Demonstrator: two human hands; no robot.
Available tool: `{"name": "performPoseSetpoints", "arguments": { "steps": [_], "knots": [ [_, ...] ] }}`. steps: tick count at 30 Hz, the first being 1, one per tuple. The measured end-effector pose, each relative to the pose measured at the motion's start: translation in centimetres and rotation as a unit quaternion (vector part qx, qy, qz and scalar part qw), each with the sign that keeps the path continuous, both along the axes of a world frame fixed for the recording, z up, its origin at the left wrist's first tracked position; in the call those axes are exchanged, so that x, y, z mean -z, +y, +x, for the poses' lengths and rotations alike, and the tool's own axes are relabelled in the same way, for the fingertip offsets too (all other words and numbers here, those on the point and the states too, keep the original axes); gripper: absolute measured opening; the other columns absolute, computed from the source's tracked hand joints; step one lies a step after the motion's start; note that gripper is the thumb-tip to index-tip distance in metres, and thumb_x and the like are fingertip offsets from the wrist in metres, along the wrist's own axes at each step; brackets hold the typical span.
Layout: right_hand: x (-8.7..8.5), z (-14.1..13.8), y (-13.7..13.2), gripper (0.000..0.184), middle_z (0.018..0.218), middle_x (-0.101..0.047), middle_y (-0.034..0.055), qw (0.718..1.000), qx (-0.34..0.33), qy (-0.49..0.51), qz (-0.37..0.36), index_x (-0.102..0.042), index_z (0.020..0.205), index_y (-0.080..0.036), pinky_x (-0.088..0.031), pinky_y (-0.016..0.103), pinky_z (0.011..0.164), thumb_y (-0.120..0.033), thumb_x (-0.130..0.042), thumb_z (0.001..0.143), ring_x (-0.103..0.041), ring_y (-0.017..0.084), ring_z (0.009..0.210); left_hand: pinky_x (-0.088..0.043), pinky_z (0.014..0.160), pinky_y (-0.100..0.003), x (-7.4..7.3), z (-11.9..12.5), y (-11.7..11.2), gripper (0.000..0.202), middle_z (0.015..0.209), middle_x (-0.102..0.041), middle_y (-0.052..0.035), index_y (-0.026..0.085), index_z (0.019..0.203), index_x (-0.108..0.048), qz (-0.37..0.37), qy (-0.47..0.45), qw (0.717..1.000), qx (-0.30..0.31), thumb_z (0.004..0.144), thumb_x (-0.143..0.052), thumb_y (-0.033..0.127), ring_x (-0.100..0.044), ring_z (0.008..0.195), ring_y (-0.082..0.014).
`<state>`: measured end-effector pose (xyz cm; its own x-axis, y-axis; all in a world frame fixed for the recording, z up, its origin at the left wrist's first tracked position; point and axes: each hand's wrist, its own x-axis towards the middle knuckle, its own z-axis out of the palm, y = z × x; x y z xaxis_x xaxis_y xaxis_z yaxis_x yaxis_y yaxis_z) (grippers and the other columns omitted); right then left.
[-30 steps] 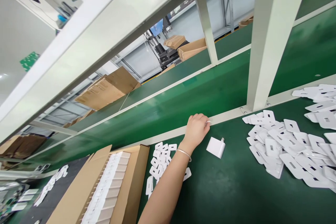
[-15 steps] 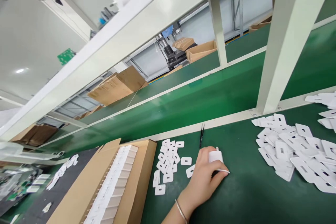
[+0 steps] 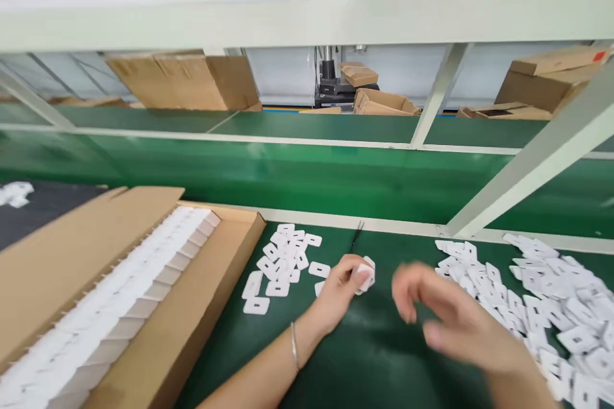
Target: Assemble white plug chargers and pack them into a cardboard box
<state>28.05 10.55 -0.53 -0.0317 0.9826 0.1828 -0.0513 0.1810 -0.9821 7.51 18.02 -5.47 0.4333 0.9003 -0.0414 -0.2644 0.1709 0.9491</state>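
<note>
My left hand [image 3: 338,291] is closed around a small white charger block [image 3: 365,276], held just above the green table [image 3: 384,345]. My right hand [image 3: 448,319] hovers to its right, blurred by motion, fingers spread apart and holding nothing. Black tweezers [image 3: 357,234] lie on the table just beyond the left hand. A small pile of white slotted tabs [image 3: 283,259] lies left of the left hand. A large heap of the same white tabs [image 3: 537,297] spreads out to the right, under and beyond the right hand.
An open cardboard box [image 3: 211,307] with rows of white chargers [image 3: 119,307] fills the left. A green conveyor belt [image 3: 307,172] runs behind the table's pale edge rail. White frame posts [image 3: 522,172] slant overhead. More cardboard boxes [image 3: 182,80] stand beyond the belt.
The view has swung level and downward. My left hand has lifted the white charger block off the table. My right hand has come into view from the right.
</note>
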Motion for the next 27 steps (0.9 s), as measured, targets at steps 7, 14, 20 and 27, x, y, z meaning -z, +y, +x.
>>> {"name": "performPoseSetpoints", "arguments": {
  "steps": [7, 14, 20, 27],
  "knots": [
    [4.7, -2.8, 4.5, 0.044, 0.12, -0.059, 0.008, 0.996, -0.033, -0.086, -0.003, -0.065, 0.132, -0.031, -0.051, 0.035, 0.074, -0.054, -0.069, 0.095, -0.059, 0.022, 0.09, -0.042, 0.075, -0.028, -0.6, -0.2, 0.6, 0.042, 0.089, -0.065, -0.0021, 0.019, 0.092, -0.069, -0.24, -0.231, 0.938, 0.098, 0.076, -0.092, 0.05, -0.059, 0.084, -0.0163],
    [4.2, -1.6, 4.5, 0.032, 0.104, -0.066, 0.0028, 0.991, -0.095, -0.036, -0.09, -0.073, 0.118, -0.033, -0.049, 0.032, 0.08, -0.051, -0.077, 0.091, -0.059, 0.021, 0.09, -0.046, 0.079, -0.029, -1.3, -0.6, 0.7, 0.036, 0.089, -0.066, -0.0026, 0.019, 0.087, -0.073, -0.271, -0.274, 0.91, 0.152, 0.08, -0.089, 0.051, -0.058, 0.084, -0.016],
    [4.3, -0.9, 4.2, 0.049, 0.094, -0.064, 0.0029, 0.984, -0.102, 0.022, -0.148, -0.074, 0.109, -0.031, -0.05, 0.035, 0.075, -0.068, -0.081, 0.078, -0.059, 0.023, 0.083, -0.045, 0.078, -0.03, -1.1, -0.8, 0.3, 0.033, 0.091, -0.069, -0.0044, 0.02, 0.095, -0.08, -0.248, -0.287, 0.906, 0.187, 0.083, -0.086, 0.051, -0.059, 0.083, -0.0168],
    [4.0, -1.1, 4.2, 0.05, 0.096, -0.066, 0.0037, 0.983, -0.103, 0.027, -0.151, -0.072, 0.108, -0.033, -0.052, 0.039, 0.079, -0.071, -0.081, 0.076, -0.063, 0.025, 0.086, -0.046, 0.08, -0.031, -0.8, -0.9, 0.3, 0.029, 0.096, -0.071, -0.0064, 0.021, 0.099, -0.081, -0.242, -0.289, 0.906, 0.191, 0.087, -0.083, 0.048, -0.062, 0.086, -0.0179]
  ]
}}
